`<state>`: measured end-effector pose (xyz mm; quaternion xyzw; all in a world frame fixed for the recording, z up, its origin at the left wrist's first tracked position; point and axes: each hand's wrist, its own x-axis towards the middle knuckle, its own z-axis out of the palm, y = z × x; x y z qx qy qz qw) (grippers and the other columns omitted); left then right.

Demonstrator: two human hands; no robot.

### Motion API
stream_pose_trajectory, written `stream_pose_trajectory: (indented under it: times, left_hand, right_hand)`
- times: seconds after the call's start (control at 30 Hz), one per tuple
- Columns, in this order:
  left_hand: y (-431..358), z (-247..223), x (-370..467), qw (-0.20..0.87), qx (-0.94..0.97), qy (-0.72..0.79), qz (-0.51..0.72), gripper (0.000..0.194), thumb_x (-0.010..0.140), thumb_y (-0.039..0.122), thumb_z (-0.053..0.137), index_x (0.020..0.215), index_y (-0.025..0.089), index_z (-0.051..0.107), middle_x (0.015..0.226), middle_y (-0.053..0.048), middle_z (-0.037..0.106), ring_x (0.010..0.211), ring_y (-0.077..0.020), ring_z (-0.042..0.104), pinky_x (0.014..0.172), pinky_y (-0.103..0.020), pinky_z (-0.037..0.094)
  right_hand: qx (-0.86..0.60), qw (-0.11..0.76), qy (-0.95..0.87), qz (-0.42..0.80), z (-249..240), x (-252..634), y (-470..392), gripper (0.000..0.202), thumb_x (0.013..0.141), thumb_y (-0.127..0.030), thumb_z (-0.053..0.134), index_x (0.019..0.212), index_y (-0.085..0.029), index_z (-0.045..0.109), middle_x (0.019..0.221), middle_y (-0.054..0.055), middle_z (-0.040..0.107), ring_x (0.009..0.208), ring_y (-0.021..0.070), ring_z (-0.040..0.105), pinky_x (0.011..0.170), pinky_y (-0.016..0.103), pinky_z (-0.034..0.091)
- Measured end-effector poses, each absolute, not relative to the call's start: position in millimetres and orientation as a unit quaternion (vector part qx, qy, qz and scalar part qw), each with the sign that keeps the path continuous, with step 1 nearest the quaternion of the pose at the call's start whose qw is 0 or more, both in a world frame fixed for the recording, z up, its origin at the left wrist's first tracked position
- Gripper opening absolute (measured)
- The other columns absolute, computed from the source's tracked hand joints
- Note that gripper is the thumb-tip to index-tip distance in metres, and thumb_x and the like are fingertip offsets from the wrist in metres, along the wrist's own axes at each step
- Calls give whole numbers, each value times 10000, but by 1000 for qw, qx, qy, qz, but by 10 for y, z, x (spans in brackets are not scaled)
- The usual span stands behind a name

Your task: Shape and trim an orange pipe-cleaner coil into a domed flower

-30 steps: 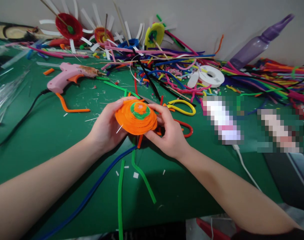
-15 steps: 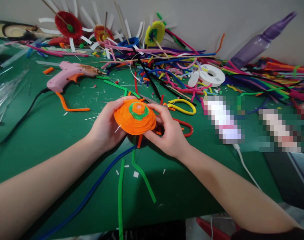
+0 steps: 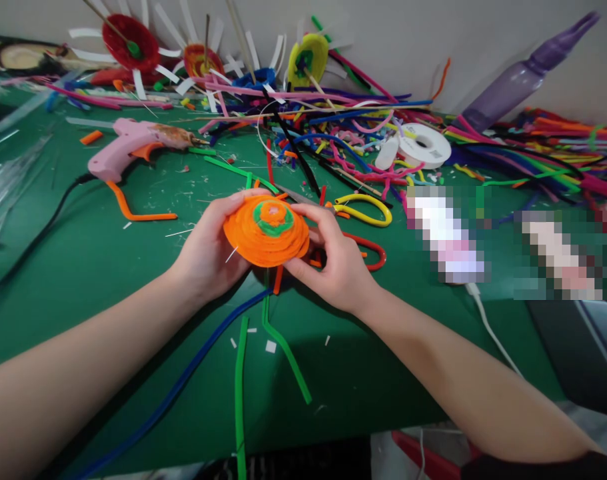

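Observation:
An orange coiled disc [image 3: 268, 247] with a green ring and an orange centre is held above the green table, its domed face turned up toward me. My left hand [image 3: 210, 243] grips its left edge, with the fingers partly hidden behind it. At the right edge, my right hand [image 3: 333, 260] pinches the disc between thumb and fingers. A thin white strand sticks out at the disc's lower left. Beneath it lie a blue stem [image 3: 198, 370] and green stems [image 3: 240, 393], along with a short orange piece.
A pink glue gun [image 3: 133, 147] lies at the left with its cord. Scissors with a yellow handle [image 3: 366, 210] are just beyond my right hand. Behind are piled coloured stems, a white spool [image 3: 426, 147], finished discs and a purple bottle [image 3: 508, 90]. A blurred phone-like object [image 3: 446, 233] is at the right.
The whole view has shifted slightly, so most things appear a little further left and higher. Both hands keep their hold on the orange disc, with no clear change of grip.

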<state>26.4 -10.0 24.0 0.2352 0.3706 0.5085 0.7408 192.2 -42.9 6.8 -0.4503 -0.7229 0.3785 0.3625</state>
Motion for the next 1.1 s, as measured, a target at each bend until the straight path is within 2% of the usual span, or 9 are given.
stream_pose_trajectory:
  times: [0.27, 0.57, 0.77, 0.93, 1.1]
  left_hand:
    - [-108, 272, 273, 737, 234, 382, 507, 284, 894, 250, 399, 791, 150, 645, 669, 7, 695, 585, -108, 634, 549, -206, 489]
    - [-113, 260, 263, 738, 238, 382, 502, 259, 882, 264, 419, 808, 156, 643, 697, 5, 669, 613, -120, 603, 686, -255, 484]
    - [-114, 278, 274, 735, 226, 394, 504, 293, 895, 249, 393, 787, 153, 648, 674, 0, 665, 592, -122, 594, 609, -239, 459]
    - [-110, 265, 272, 739, 233, 383, 502, 268, 885, 264, 424, 800, 161, 656, 695, 2, 675, 609, -128, 598, 693, -263, 489]
    - [-114, 262, 271, 736, 237, 390, 501, 267, 892, 271, 420, 813, 153, 647, 695, 0, 681, 615, -128, 613, 592, -240, 455]
  right_hand:
    - [-459, 341, -725, 384, 77, 1918, -430, 574, 843, -365, 610, 1349, -233, 373, 1329, 88, 576, 1034, 249, 685, 832, 359, 594]
    - [-455, 342, -727, 385, 71, 1917, -429, 562, 853, -373, 593, 1352, -244, 367, 1265, 77, 609, 1062, 255, 676, 857, 363, 586]
    - [-454, 342, -729, 382, 66, 1920, -428, 565, 854, -372, 596, 1352, -233, 368, 1261, 83, 610, 1025, 252, 686, 848, 367, 587]
    - [-456, 342, -730, 378, 61, 1925, -429, 567, 855, -386, 597, 1354, -244, 370, 1230, 77, 626, 1014, 251, 689, 844, 367, 587]
    - [-457, 343, -729, 377, 59, 1928, -431, 586, 847, -363, 607, 1363, -234, 363, 1154, 77, 658, 986, 245, 694, 811, 358, 589]
